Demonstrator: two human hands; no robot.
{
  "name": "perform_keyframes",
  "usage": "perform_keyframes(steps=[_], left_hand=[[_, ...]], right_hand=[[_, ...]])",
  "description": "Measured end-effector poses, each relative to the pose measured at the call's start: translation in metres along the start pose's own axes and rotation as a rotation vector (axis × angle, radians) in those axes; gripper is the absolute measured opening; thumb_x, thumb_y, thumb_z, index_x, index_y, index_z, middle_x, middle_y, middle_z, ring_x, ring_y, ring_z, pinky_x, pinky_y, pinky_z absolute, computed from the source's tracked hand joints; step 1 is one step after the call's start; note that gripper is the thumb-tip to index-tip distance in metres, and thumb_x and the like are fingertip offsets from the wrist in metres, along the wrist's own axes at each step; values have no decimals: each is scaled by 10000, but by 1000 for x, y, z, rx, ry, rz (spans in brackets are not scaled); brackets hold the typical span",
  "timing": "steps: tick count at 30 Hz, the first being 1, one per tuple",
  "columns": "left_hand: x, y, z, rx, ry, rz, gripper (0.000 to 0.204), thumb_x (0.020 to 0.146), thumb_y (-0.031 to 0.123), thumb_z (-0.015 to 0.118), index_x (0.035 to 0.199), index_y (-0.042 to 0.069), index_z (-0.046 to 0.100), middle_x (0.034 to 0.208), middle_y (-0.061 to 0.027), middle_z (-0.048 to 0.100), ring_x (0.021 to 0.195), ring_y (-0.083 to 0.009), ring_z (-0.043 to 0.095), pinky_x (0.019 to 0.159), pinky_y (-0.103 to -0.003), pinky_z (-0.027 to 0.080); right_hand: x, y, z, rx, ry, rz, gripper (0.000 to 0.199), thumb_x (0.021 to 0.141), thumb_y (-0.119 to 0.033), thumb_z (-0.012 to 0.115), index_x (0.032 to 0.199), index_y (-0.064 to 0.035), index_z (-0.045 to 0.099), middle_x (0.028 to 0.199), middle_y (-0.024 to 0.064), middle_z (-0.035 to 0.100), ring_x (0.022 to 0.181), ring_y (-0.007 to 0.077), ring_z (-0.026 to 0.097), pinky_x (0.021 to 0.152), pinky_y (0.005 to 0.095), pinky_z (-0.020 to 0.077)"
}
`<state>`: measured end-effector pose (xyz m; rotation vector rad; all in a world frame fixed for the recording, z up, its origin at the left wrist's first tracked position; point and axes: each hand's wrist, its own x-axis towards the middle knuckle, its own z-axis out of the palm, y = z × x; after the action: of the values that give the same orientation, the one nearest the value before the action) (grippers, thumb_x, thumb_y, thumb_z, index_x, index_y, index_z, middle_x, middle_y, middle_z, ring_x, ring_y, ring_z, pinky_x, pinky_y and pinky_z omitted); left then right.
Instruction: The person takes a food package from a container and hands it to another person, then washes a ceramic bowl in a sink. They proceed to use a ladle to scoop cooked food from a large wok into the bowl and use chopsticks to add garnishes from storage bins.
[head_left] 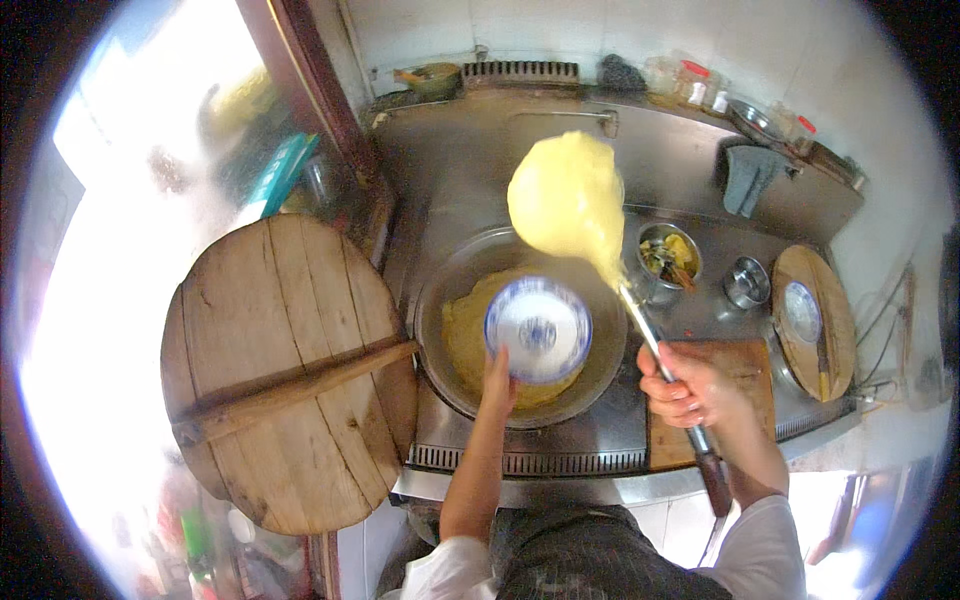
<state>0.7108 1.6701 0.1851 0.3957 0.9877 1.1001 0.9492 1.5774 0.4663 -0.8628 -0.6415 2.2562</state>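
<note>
Ladle [650, 328] partly hidden by yellow mass [565, 195]; right fingers [676, 402] clasp it, left [500, 366] pinch bowl [540, 333].

Bowl [539, 330] blocks some yellow mash [462, 325] in the big pan [610, 345], a yellow blob [568, 195] mostly hides the long tool [642, 318]'s head, the apron [590, 555] on the pan's near side is cropped, and clutter [197, 545] way left of the pan's kinda mush.

White bowl [540, 355] — blue-patterned (blue-rimmed too), pale yellow food [567, 195], brown lid [285, 330]
</note>
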Motion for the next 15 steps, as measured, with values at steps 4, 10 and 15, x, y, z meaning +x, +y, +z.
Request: perform_keyframes(steps=[4,10,15], left_hand=[[59,17,57,-118,-309,180,685,910,587,392,1403,123,292,1353,-44,437,1163,-190,485,904,-325,439],[45,14,53,-96,-396,215,725,903,633,319,1415,124,253,1368,-67,427,1187,-216,485,898,-355,466],[37,13,62,-48,-289,181,691,920,598,317,1416,124,247,1391,-84,402,1221,-227,458,963,-393,439]], right_hand=[[34,71,-46,-483,536,-147,264,968,-331,445,868,-86,454,494,-25,367,321,89,332,288,259,281],[52,69,-48,-1047,777,-113,397,953,-409,439,894,-18,468,555,94,490,362,188,482,362,356,385],[56,91,-58,-1062,848,82,463,952,-444,404,914,6,509,714,192,576,614,359,581,573,443,464]])
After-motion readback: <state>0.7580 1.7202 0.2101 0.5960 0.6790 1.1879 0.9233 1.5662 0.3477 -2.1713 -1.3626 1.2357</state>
